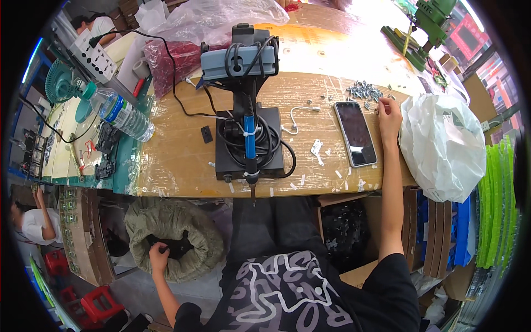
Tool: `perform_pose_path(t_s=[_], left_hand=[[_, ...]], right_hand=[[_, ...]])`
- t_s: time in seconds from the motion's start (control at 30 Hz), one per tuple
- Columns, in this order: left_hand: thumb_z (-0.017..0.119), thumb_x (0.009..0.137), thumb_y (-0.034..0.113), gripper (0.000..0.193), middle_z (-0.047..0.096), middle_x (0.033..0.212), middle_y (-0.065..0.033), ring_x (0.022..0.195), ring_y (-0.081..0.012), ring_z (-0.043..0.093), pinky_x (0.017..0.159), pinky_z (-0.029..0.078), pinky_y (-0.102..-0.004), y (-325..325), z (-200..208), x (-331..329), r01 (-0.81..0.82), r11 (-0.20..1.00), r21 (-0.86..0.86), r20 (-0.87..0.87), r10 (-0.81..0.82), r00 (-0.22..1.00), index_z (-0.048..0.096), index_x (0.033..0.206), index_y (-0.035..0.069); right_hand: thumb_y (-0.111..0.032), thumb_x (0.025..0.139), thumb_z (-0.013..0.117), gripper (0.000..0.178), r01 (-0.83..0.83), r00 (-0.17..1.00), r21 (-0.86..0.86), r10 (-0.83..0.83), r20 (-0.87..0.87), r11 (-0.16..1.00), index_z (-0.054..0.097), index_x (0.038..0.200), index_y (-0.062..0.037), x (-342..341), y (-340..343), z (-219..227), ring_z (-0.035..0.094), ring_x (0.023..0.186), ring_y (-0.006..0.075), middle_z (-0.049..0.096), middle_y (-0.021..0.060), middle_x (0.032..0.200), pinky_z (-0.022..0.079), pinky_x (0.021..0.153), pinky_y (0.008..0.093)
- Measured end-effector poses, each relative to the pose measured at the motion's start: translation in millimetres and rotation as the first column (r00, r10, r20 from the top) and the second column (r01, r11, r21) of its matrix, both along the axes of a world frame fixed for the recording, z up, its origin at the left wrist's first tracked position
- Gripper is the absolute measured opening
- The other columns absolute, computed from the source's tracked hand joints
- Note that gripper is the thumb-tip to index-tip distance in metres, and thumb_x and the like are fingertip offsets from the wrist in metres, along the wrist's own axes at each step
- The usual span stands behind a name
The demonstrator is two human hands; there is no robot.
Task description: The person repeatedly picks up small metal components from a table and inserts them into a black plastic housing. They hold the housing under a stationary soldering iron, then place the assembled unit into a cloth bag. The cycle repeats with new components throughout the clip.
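My left hand [158, 255] is closed at the mouth of an olive woven sack [138, 221] below the table's left side. A small black piece [162, 249] shows at its fingertips; dark contents fill the sack's opening. My right hand [389, 115] is over the right of the table, fingers drawn together beside a pile of small metal parts [364, 91]. Whatever those fingers hold, if anything, is too small to make out. A phone [355, 135] lies just left of that hand. In the middle, a blue-handled electric screwdriver [250, 138] hangs tip down in front of a black stand.
A white plastic bag [442, 146] stands right of my right forearm. A water bottle [120, 113] leans at left. Under the table's right side is a box of black parts [345, 229]. A green machine [428, 27] occupies the far right. Other people are at left.
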State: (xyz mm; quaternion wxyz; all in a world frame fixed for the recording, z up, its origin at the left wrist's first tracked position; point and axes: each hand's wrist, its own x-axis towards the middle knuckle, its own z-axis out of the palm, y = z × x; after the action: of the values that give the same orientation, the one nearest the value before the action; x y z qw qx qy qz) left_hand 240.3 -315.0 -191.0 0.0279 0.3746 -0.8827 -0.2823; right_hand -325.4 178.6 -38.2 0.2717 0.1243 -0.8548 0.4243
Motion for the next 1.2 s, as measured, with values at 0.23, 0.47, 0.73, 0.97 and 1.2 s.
perform_pose_path(t_s=[0.23,0.47,0.73,0.97,1.2], left_hand=[[0.061,0.064,0.001,0.016,0.053,0.075,-0.0071,0.074,-0.0186,0.052,0.068,0.041,-0.0301,8,25,23,-0.413,0.911,-0.016,-0.214,0.4,0.891,0.053,0.078,0.001],[0.062,0.077,0.012,0.023,0.049,0.096,-0.0066,0.089,-0.0188,0.051,0.078,0.043,-0.0315,28,43,28,-0.558,0.494,0.667,-0.378,0.869,0.318,0.048,0.095,0.007],[0.056,0.083,0.023,0.033,0.051,0.1,-0.0055,0.09,-0.0171,0.05,0.078,0.041,-0.028,39,81,5,-0.067,0.469,0.881,-0.455,0.877,0.154,0.047,0.106,0.002],[0.045,0.088,0.024,0.031,0.044,0.077,-0.001,0.064,-0.0097,0.039,0.052,0.035,-0.0207,135,139,-117,0.449,-0.005,0.894,-0.206,0.883,0.421,0.043,0.113,0.005],[0.047,0.087,0.023,0.048,0.037,0.073,-0.0029,0.05,-0.0075,0.029,0.037,0.026,-0.0169,218,177,-170,0.47,-0.216,0.856,-0.284,0.561,0.777,0.025,0.127,0.008]], right_hand=[[0.001,0.075,0.057,0.01,-0.06,0.998,-0.029,0.059,-0.031,0.998,0.059,0.085,0.001,-3,9,-6,0.057,0.074,0.014,0.057,0.0076,0.083,0.046,0.068,0.0229],[0.001,0.073,0.059,0.014,-0.025,0.995,-0.18,0.042,0.091,0.983,0.059,0.087,-0.001,1,7,-1,0.057,0.074,0.0122,0.06,0.0053,0.08,0.045,0.068,0.0233],[0.001,0.073,0.059,0.015,-0.106,0.992,-0.174,0.115,0.043,0.979,0.059,0.087,-0.0021,-9,19,-12,0.057,0.078,0.0126,0.061,0.0048,0.083,0.045,0.071,0.0235],[-0.004,0.075,0.06,0.014,-0.081,0.997,-0.077,0.08,-0.02,0.994,0.06,0.089,-0.0027,4,10,4,0.057,0.075,0.0122,0.061,0.0053,0.083,0.045,0.068,0.0236],[0.002,0.075,0.06,0.011,-0.268,0.963,-0.263,0.254,-0.086,0.927,0.059,0.086,0.0014,137,-37,49,0.054,0.075,0.0108,0.06,0.006,0.082,0.044,0.069,0.0218]])
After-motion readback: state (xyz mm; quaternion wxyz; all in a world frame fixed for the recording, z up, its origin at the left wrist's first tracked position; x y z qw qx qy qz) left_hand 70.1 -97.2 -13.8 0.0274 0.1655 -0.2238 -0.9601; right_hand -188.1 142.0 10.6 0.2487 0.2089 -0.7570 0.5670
